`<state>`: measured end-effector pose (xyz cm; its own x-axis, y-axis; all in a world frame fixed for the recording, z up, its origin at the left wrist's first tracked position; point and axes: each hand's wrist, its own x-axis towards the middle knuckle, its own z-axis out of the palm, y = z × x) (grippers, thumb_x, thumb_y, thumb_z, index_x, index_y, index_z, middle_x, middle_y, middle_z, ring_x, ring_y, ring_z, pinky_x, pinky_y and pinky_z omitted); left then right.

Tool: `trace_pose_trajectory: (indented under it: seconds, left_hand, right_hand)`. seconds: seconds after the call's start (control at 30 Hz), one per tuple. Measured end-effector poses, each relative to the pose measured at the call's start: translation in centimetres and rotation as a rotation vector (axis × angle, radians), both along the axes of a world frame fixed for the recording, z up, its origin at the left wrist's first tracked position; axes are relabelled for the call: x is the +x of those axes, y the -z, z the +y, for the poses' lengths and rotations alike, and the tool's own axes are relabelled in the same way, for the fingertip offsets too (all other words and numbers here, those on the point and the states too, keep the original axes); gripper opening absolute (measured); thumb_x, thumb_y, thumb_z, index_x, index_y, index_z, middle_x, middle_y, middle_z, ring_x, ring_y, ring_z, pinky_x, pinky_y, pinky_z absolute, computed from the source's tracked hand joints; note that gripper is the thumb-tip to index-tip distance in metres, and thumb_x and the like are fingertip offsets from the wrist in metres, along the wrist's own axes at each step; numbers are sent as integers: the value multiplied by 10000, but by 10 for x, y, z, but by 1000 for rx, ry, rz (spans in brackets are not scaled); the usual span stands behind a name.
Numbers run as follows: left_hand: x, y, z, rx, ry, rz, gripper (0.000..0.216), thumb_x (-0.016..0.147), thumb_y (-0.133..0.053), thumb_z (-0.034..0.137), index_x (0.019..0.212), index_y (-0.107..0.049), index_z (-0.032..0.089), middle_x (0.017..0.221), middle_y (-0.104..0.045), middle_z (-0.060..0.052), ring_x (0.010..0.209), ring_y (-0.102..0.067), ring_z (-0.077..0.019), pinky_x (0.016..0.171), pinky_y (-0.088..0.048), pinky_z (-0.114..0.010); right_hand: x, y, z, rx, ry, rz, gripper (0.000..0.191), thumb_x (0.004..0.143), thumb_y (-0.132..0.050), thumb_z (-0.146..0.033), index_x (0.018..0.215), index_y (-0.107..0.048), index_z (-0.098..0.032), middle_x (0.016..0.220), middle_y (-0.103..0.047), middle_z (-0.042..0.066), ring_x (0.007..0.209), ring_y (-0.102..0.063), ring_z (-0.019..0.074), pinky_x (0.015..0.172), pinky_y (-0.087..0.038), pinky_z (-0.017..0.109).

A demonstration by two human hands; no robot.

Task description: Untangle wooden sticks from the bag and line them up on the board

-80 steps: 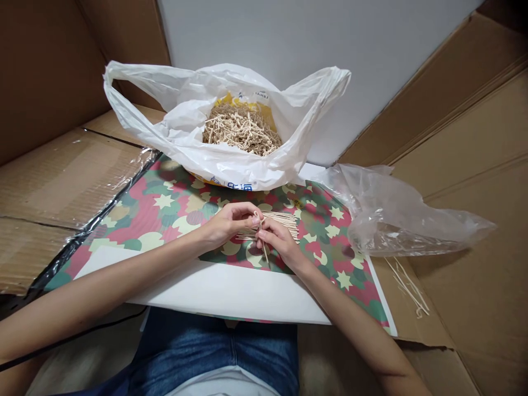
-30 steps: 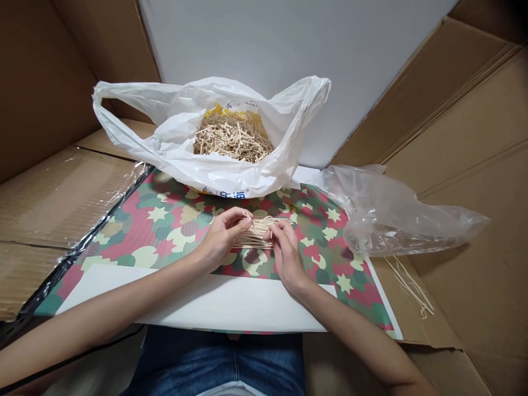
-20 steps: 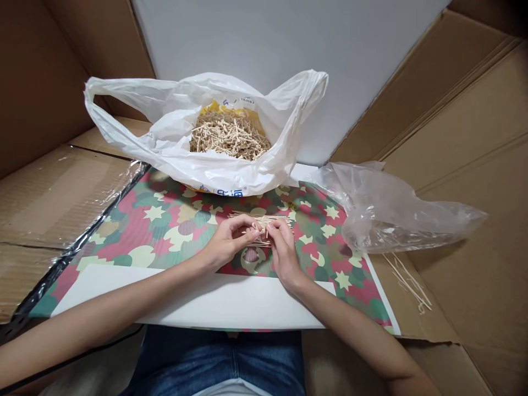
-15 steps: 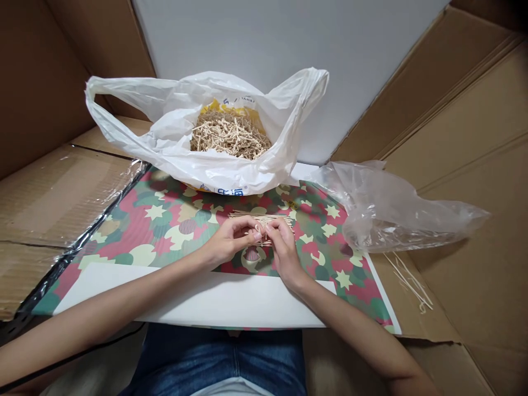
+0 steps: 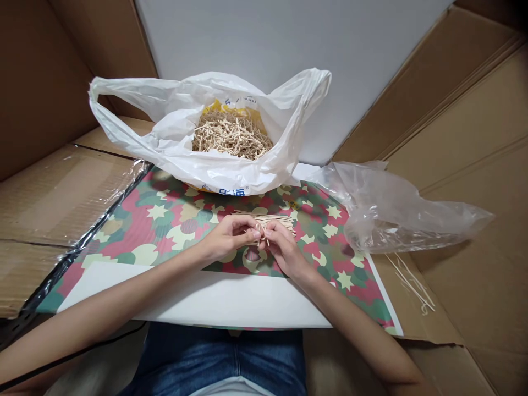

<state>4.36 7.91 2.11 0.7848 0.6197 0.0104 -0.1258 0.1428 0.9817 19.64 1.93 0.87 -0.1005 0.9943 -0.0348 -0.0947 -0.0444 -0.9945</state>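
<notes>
A flat bundle of thin pale wooden sticks (image 5: 278, 221) lies crosswise between my hands, just above the patterned sheet (image 5: 140, 220). My left hand (image 5: 231, 236) pinches it from the left with its fingertips. My right hand (image 5: 284, 247) grips it from the near side, and the fingertips of both hands meet at its middle. A few short pale strands stick out between my fingers, but the fingers hide what they are. Beyond my hands, a white plastic bag (image 5: 173, 143) holds a large tangled heap of similar sticks (image 5: 231, 135).
A white board (image 5: 206, 300) lies under my forearms at the sheet's near edge. A crumpled clear plastic bag (image 5: 391, 214) sits to the right, with several loose sticks (image 5: 410, 283) on the cardboard (image 5: 454, 165) below it. Cardboard walls and a white panel (image 5: 247, 33) surround the work area.
My hands have drawn closer together over the bundle, and their fingertips now meet at its middle. The view has shifted slightly, while the bags and the heap of sticks stay in place.
</notes>
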Motion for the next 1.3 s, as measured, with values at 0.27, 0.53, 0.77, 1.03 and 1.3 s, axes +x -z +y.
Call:
trace_pose_trajectory:
  seconds: [0.27,0.53,0.77,1.03,1.3]
  left_hand:
    - [-3,2,11,558,-42,457,203,783,-510,316,779,-570,122,672,-567,-11,590,-494,-106,539,-369,-201]
    - [-8,-10,13,821,25,658,155,748,-498,221,685,-608,130,634,-599,-35,566,-480,-125,516,-304,-218]
    - [-11,-13,14,737,122,644,218,759,-495,294,723,-630,126,607,-600,-26,524,-474,-114,480,-291,-205]
    - [-10,-7,13,839,32,671,210,774,-456,231,693,-616,123,590,-596,-30,520,-460,-107,492,-276,-212]
    - [-11,-6,14,678,75,628,216,763,-478,273,711,-618,117,590,-583,-22,512,-453,-102,466,-291,-198]
  right_hand:
    - [2,1,5,751,57,-1186,147,820,-340,-141,701,-402,-202,656,-482,37,652,-449,181,620,-364,308]
    - [0,7,8,708,-125,-1357,170,822,-302,-114,734,-422,-197,697,-501,72,695,-451,227,649,-364,351]
    - [-1,5,9,713,-166,-1343,162,834,-312,-143,740,-436,-186,691,-513,73,674,-466,213,619,-365,329]
    - [6,7,12,582,-45,-1368,148,846,-411,-296,824,-494,-175,751,-572,89,736,-507,232,650,-356,334]
    - [5,6,10,702,-158,-1247,188,860,-341,-203,722,-468,-200,674,-520,55,672,-465,197,638,-341,317]
